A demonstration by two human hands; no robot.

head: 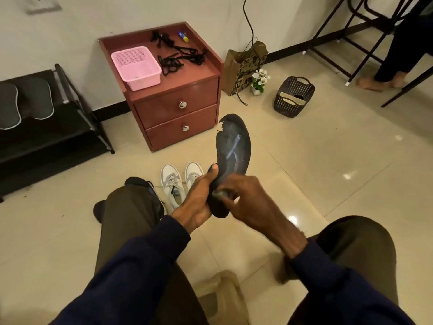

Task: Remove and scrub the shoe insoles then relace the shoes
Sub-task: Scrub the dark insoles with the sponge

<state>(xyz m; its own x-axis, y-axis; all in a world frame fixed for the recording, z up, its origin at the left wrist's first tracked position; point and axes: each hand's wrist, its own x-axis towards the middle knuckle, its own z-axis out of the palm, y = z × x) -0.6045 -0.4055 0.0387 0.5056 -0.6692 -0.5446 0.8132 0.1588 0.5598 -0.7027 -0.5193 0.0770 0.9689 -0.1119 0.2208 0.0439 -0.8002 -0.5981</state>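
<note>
Insole (234, 146): dark, torn along the toe edge, held in the air between the knees with the toe end pointing up and away from the person

Left grip (199, 198): clamped round the heel part of the insole, thumb lying along its near edge

Right grip (250, 200): fingers curled on a small greyish scrubbing piece (221, 194), which is pressed to the heel area of the insole. Blur hides what the piece is

Status, as judged: removal is done for this insole, and scrubbing of it is the step in hand.

- White shoes (172, 184): a pair on the floor just beyond the hands. Whether their insoles are in or out cannot be told.
- Dark shoe (140, 181): on the floor beside the left knee, largely hidden.
- Black laces (178, 57): lying loose on the tabletop (201, 66) of the red drawer unit, next to a pink basket (137, 66). Relacing with these is not yet done.
- Grey insoles (35, 99): two, propped on the black shoe rack (58, 137) at the left.
- Dark basket (293, 97): on the floor to the right, with pale insoles inside.

Whether any of the other insoles are already scrubbed cannot be told.

Remaining, as judged: finish scrubbing the held insole, treat any unscrubbed ones, then thread the black laces back into the shoes
</note>
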